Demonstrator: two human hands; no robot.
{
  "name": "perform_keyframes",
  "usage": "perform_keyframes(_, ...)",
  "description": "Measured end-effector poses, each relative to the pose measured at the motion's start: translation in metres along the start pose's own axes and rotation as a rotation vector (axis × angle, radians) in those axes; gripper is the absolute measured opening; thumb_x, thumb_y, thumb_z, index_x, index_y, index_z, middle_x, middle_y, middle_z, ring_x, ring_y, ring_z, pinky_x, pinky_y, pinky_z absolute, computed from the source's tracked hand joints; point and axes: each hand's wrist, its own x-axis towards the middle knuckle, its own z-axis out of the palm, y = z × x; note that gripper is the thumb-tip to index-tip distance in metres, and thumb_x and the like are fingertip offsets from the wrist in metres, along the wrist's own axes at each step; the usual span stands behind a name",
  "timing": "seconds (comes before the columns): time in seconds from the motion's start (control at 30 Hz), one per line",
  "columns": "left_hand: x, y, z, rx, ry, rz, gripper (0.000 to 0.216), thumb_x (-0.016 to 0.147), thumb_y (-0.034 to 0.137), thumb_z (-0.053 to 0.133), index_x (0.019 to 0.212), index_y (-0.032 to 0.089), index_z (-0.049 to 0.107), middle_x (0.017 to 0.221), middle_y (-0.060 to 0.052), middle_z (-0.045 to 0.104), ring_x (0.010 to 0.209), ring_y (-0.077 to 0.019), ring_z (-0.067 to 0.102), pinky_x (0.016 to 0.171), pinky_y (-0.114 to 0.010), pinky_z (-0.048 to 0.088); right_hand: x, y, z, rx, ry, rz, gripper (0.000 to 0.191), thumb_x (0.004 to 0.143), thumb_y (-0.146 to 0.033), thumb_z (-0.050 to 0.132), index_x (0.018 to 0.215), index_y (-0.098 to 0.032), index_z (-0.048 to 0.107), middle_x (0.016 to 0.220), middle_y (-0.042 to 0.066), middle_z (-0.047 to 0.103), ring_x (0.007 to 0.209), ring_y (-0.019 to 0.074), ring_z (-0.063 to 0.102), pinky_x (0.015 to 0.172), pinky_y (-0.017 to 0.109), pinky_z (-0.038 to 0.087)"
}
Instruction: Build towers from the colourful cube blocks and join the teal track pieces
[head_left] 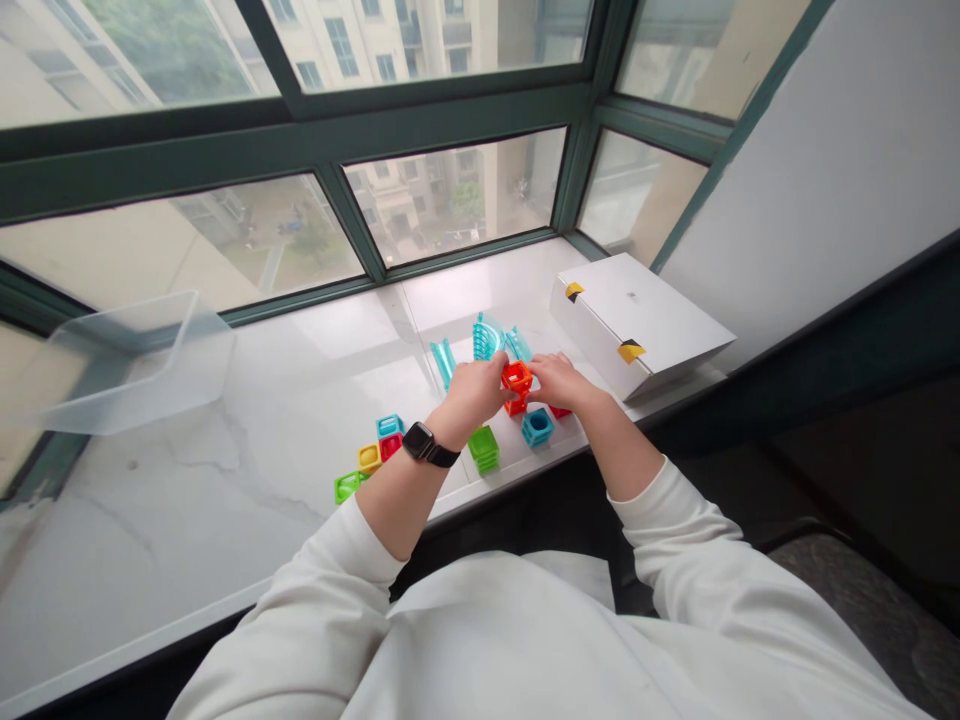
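Two orange-red open-frame toy blocks (516, 377) stand one above the other between my hands. My left hand (478, 391) grips the blocks from the left, thumb and fingers closed against them. From the right, the fingers of my right hand (556, 382) close on the same blocks. Just in front of them sit a blue block (537, 428) with a round hole and a green block (484, 449). A red block (560, 411) shows partly beneath my right hand. Behind the hands lie translucent turquoise track pieces (489, 338), partly covered by my left hand.
Left of my watch-wearing wrist is a cluster of blocks: blue (389, 427), red (391, 446), yellow (369, 458) and green (348, 487). A clear plastic bin (142, 365) stands at the far left. A white box (645, 310) sits at right by the window. The marble-patterned sill (225, 470) ends in a front edge near me.
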Motion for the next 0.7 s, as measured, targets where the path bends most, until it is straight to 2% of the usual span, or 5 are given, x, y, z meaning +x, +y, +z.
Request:
perform_keyframes(0.27,0.010,0.008,0.003,0.085,-0.040,0.006,0.041,0.093,0.044,0.076,0.121,0.020,0.059,0.106,-0.012,0.080,0.104,-0.0320,0.076,0.091,-0.039,0.048,-0.001,0.003,0.000,0.040,0.000,-0.019,0.034,0.087,-0.039,0.085,0.116,-0.024,0.074,0.122,0.010,0.073,0.124,0.0352,0.063,0.122,0.067,0.029)
perform_keyframes(0.7,0.013,0.002,0.015,0.084,-0.057,0.018,0.040,0.092,0.043,0.074,0.121,0.021,0.056,0.106,-0.011,0.080,0.106,-0.0321,0.075,0.096,-0.041,0.046,0.003,0.009,0.004,0.041,-0.005,-0.054,0.038,0.086,-0.043,0.085,0.117,-0.024,0.074,0.121,0.011,0.073,0.124,0.0359,0.064,0.123,0.068,0.027)
